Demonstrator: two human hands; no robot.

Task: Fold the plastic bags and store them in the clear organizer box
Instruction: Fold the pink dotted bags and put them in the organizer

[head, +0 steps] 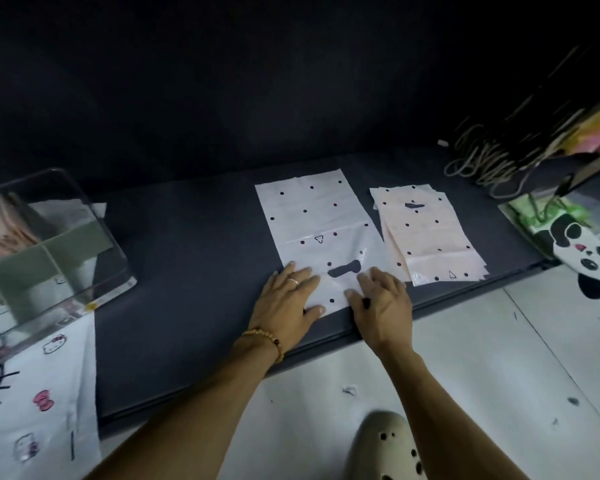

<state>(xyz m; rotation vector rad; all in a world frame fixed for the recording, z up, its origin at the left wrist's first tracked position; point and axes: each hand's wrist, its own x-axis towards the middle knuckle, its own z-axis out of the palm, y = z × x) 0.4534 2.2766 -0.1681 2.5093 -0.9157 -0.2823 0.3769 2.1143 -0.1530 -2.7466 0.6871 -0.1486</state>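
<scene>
Hands, two, on one spotted bag

light: dim overall, upper half of frame near black | glare: pale reflections on clear organizer box at left | blur: soft throughout | distortion: wide-angle bending at edges

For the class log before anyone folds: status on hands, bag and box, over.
Left hand and right hand flat on white polka-dot plastic bag, unfolded. Pink polka-dot bag stack waiting beside. Clear organizer box far left. Nothing in the way.
</scene>
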